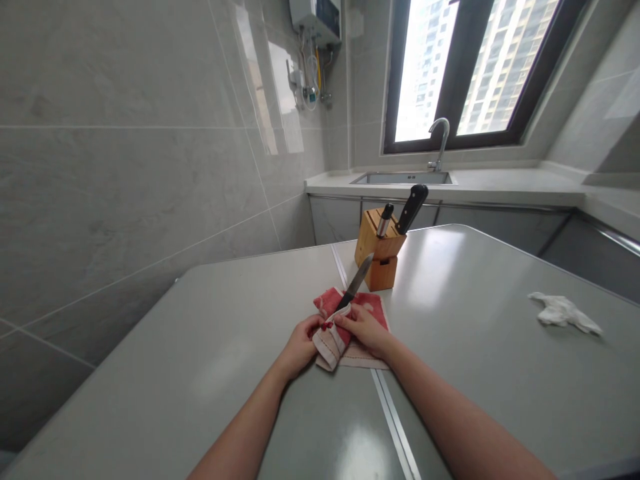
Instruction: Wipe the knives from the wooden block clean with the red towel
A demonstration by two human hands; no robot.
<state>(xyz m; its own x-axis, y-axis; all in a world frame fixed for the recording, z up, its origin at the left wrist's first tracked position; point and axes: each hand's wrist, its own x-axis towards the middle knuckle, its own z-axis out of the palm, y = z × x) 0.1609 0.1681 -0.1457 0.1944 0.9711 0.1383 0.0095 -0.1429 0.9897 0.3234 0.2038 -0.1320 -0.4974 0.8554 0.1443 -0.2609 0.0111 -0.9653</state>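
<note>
A kitchen knife [359, 277] with a black handle points up and away to the right, its blade bare. Around the lower part of its handle lies a folded red and white towel [373, 305]. My left hand [301, 343] is closed at the left side of the bundle, its fingertips hidden under the cloth, where the handle end is covered. From the right, my right hand [367, 330] pinches the towel near the handle. Just beyond the blade tip stands a wooden knife block [383, 250], holding a large black-handled knife [413, 209] and a smaller black and silver handle [385, 221].
The grey table [240, 347] has a metal seam strip [395, 420] running across it. A crumpled white cloth or tissue [565, 312] lies at the right. Beyond the table are a counter with a sink [403, 178] and a faucet [441, 143]. A tiled wall borders the left.
</note>
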